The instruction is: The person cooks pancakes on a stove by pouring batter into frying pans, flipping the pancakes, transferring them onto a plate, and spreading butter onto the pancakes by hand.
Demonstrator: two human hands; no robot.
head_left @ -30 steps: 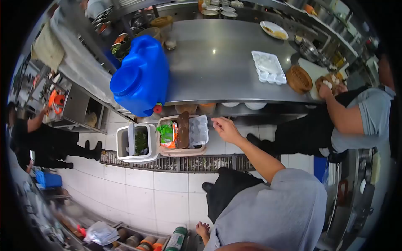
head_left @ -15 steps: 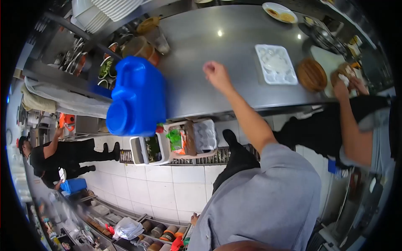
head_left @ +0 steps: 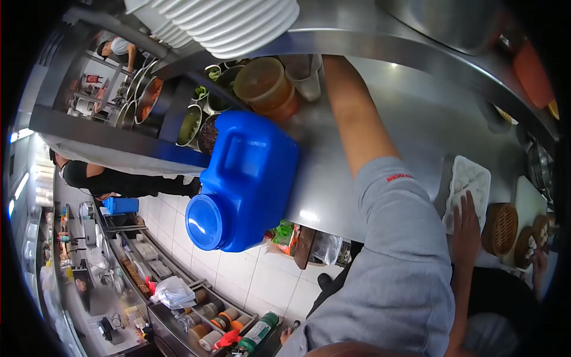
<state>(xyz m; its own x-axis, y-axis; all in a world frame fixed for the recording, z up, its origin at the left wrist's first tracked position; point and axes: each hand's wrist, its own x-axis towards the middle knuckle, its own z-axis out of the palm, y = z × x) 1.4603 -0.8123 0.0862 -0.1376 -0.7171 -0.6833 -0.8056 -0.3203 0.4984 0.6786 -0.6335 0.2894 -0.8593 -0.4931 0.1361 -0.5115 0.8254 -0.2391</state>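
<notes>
My right forearm stretches over the steel counter [head_left: 333, 178], and the hand is hidden behind the overhead shelf [head_left: 357, 41]. Below the arm's left side stands a large blue jug [head_left: 256, 172] with a round blue lid, at the counter's edge. Only a small part of my left hand [head_left: 286, 335] shows low in the view, beside a small dark thing; its fingers are too small to read. A co-worker's hand [head_left: 466, 220] touches a white plastic tray [head_left: 470, 181] at the right.
Stacked white plates [head_left: 232, 24] are at the top. Plastic tubs [head_left: 264, 89] and food containers stand behind the jug. A round wooden basket [head_left: 499, 229] sits at the right. Below, a bin [head_left: 303, 247] is on the floor near a low shelf with jars [head_left: 211, 309].
The view has shifted closer to the jug and shelf. My right hand has moved from above the bin, across the counter, and out of sight. A co-worker's hand has reached the white tray.
</notes>
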